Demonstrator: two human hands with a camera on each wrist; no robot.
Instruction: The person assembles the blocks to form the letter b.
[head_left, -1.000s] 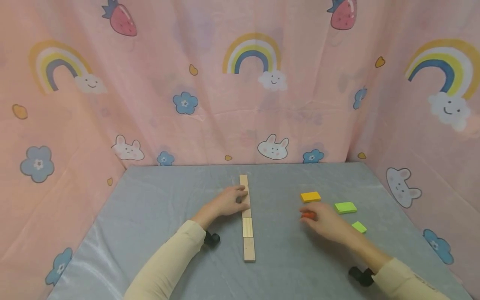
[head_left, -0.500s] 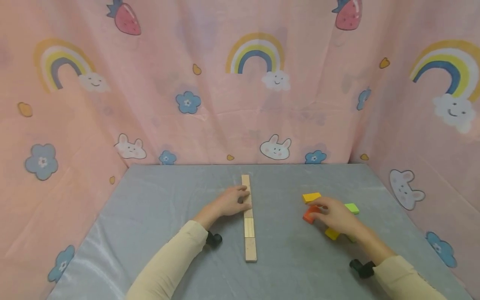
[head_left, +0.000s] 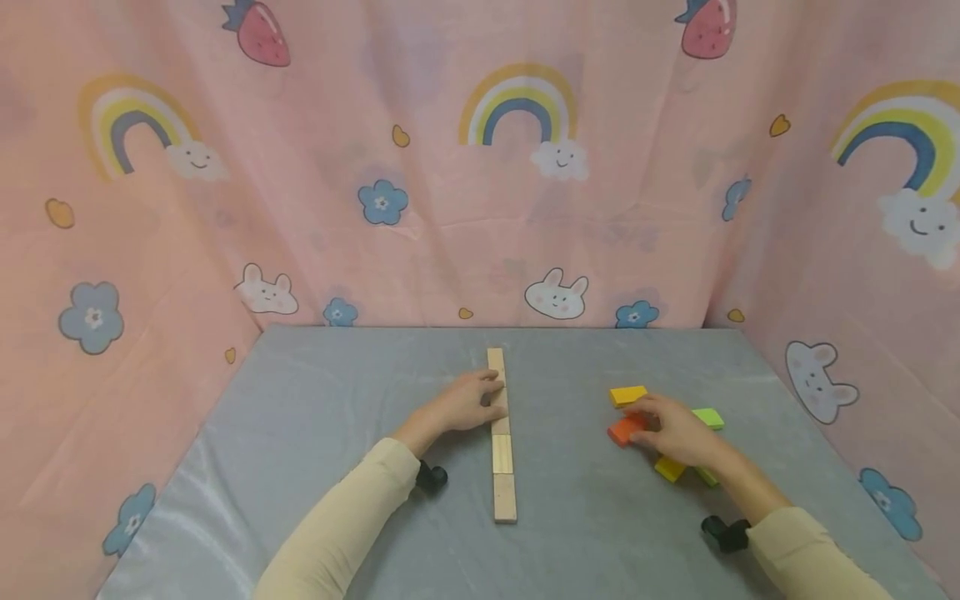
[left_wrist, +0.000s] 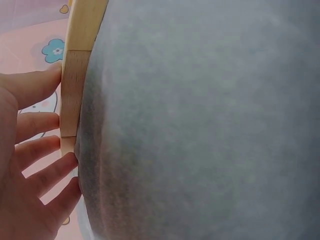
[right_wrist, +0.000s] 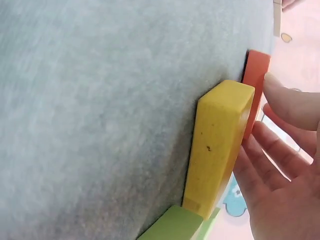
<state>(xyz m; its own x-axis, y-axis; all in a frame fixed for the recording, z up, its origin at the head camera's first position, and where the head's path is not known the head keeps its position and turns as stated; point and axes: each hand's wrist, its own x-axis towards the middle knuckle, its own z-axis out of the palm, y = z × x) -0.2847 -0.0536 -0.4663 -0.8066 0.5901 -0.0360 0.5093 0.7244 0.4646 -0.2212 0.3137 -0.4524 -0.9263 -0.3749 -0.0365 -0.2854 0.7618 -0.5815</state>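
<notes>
In the head view a straight row of plain wooden blocks [head_left: 504, 497] runs away from the person across the grey cloth. My left hand [head_left: 463, 402] rests its fingertips against the row's left side, and in the left wrist view its fingers are extended along the wooden blocks [left_wrist: 75, 90]. To the right, a red block [head_left: 624, 431] lies on the cloth. My right hand [head_left: 678, 429] holds it between thumb and fingers. In the right wrist view a yellow block [right_wrist: 212, 150] sits close beside the red block [right_wrist: 256, 70]; the fingers partly hide the red one.
An orange-yellow block [head_left: 627, 396] lies behind the red one. Green blocks [head_left: 708, 418] lie right of and beneath the right forearm, partly hidden. Grey cloth [head_left: 360, 383] covers the table, with a printed pink curtain [head_left: 450, 250] around it.
My right hand has brought the red block down and turned it flat on the cloth; a yellow block has come into sight under the hand. The left hand stays on the wooden row.
</notes>
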